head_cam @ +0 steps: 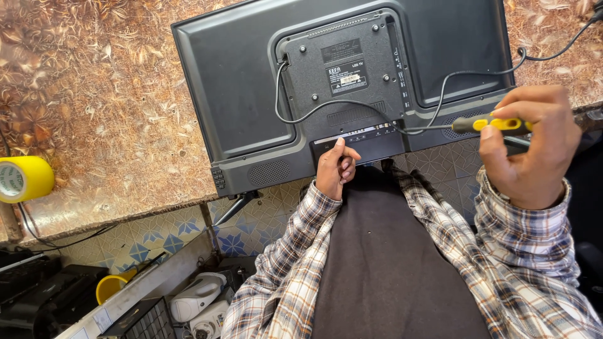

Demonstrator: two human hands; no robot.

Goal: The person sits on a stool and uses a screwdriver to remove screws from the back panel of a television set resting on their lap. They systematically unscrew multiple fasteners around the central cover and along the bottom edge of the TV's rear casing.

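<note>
A black flat-screen television [245, 81] lies face down on a brown patterned counter [107, 125], its back panel up and overhanging the near edge. My left hand [335, 168] rests on the set's lower edge, the thumb pressing by the port strip, fingers curled. My right hand [531, 147] grips a screwdriver [477, 124] with a yellow and black handle; its shaft points left toward the port area. A black cable [295, 116] loops across the back panel.
A yellow tape roll [22, 179] sits at the counter's left edge. Another black cable [559, 47] runs off the top right. Below the counter are tiled wall, a yellow bowl [110, 287], white appliances [198, 298] and dark boxes [44, 289].
</note>
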